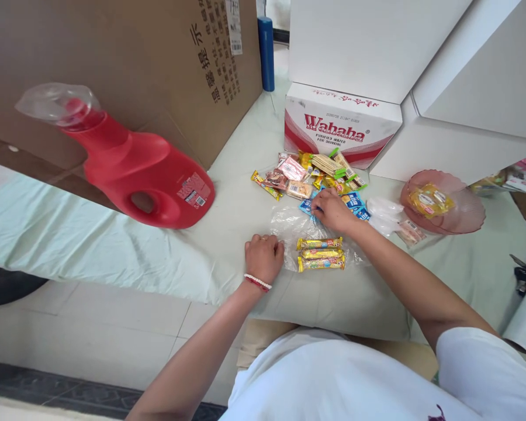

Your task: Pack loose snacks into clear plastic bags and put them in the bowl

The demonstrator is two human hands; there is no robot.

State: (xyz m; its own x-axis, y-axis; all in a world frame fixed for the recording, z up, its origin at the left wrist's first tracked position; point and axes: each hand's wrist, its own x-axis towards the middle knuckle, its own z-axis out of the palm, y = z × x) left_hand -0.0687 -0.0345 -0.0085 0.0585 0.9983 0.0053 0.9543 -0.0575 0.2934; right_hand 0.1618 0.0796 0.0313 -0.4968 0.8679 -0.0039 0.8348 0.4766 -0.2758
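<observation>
My left hand (264,257) rests on the table with its fingers curled in, at the left edge of a clear plastic bag (284,222); whether it pinches the film is hidden. Three yellow wrapped snack bars (321,254) lie side by side on the bag. Further forward, my right hand (332,209) reaches down with its fingers closed on a blue snack packet (305,206). More blue packets (355,202) lie just right of that hand. Behind it is a pile of wrapped snacks, among them a pink packet (293,168) and a biscuit pack (299,189).
A white and red Wahaha carton (342,128) stands behind the pile. To the right are clear plastic bags (384,215) and a pink bowl (469,207) holding yellow packets. A red detergent bottle (144,169) and a large cardboard box (158,64) are at left. Scissors (525,272) lie far right.
</observation>
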